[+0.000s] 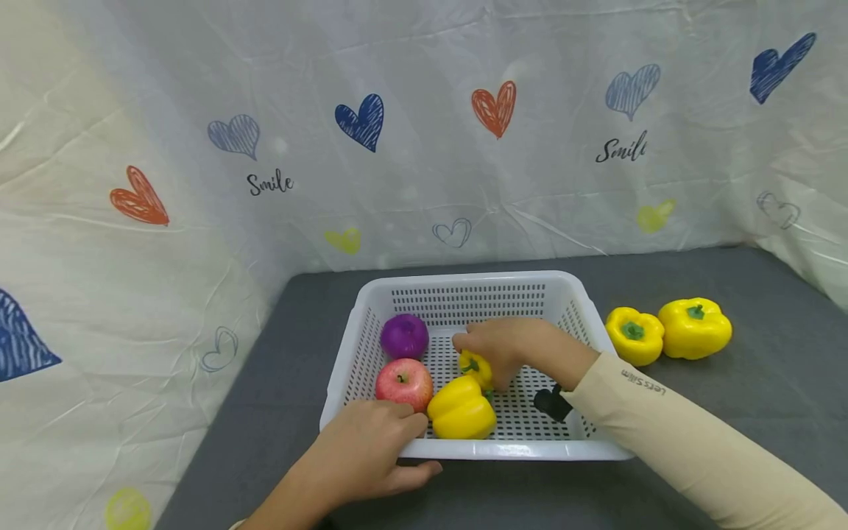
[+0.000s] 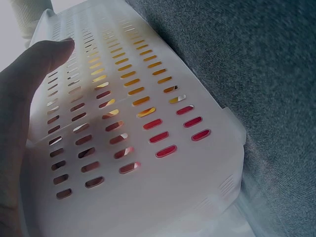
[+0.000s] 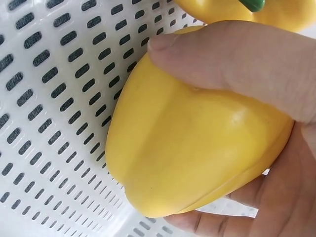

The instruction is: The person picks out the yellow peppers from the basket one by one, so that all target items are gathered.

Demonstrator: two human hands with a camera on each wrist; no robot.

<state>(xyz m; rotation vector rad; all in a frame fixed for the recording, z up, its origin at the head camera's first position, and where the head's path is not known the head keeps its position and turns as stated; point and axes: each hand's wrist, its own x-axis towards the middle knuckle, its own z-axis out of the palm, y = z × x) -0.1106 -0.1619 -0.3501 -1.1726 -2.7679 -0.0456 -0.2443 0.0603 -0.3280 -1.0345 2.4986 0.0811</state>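
Observation:
My right hand [image 1: 506, 346] is inside the white basket [image 1: 530, 450] and grips a yellow bell pepper [image 3: 192, 148], thumb on one side and fingers curled round the other. In the head view most of that pepper is hidden by the hand. Another yellow bell pepper [image 1: 461, 409] lies close by, against the basket's near side. My left hand [image 1: 364, 453] holds the near rim toward its left end, the thumb [image 2: 52, 53] outside the slotted wall and the fingers over the rim. Beside those fingers sits a red apple [image 1: 404, 384], with a purple onion [image 1: 404, 336] behind it.
Two yellow bell peppers, one nearer the basket [image 1: 634, 335] and one farther right [image 1: 695, 329], rest on the dark grey tabletop [image 1: 748, 390]. A white cloth [image 1: 411, 206] printed with hearts hangs behind the table and along its left. Something black [image 1: 553, 403] shows at my right wrist.

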